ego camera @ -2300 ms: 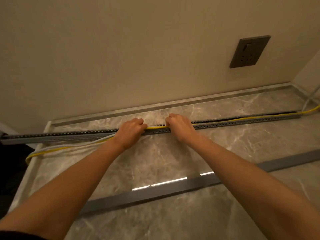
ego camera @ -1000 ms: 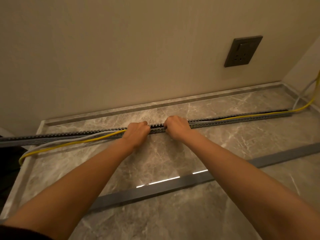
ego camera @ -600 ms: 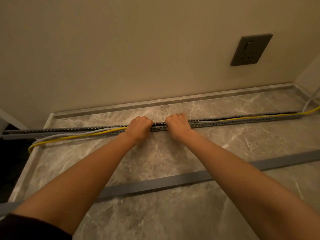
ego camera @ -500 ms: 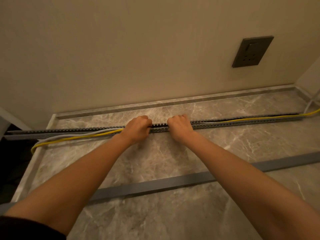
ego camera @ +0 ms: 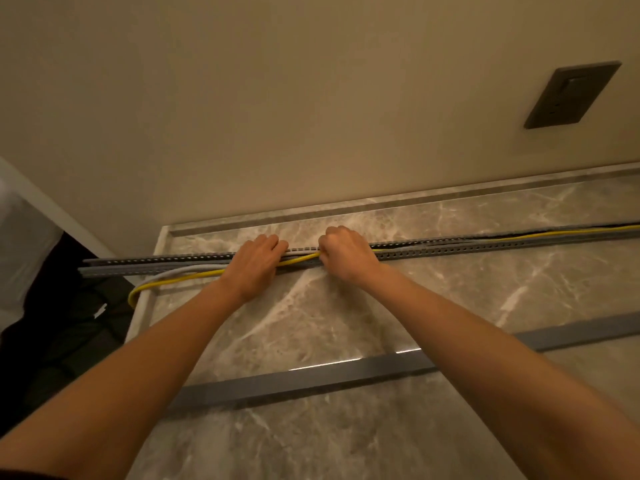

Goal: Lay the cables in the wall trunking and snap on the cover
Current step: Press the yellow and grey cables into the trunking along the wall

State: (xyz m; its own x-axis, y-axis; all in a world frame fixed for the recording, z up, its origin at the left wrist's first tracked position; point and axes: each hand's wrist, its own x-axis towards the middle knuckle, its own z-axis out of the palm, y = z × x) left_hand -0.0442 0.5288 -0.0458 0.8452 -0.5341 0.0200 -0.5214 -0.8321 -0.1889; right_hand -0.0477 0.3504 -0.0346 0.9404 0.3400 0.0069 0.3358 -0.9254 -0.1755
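We have the trunking [ego camera: 450,247] lying flat on the marble counter [ego camera: 311,323], its long axis running left to right, roughly parallel to the wall [ego camera: 277,116] behind it, and both our hands sit on it near its middle. The yellow cable [ego camera: 180,279] and the grey cable [ego camera: 183,270] beside it follow that same line: to the right of our right hand [ego camera: 346,254] they appear to lie down in the channel, while to the left of our left hand [ego camera: 258,263] they run outside the near wall of the trunking and curve off the counter's left edge. So we judge the length still to be laid lies to our left, and our left hand is the nearer one to it. Our right hand is curled into a loose fist with the fingers folded down over the trunking's edge, the yellow cable passing into it; whether it is pinched or only pressed down we cannot tell. Our left hand lies palm down with the fingers bent over the channel and the cables running under it. The cover [ego camera: 311,379] lies loose on the counter, well apart and nearer to us, parallel to the trunking, not yet fitted
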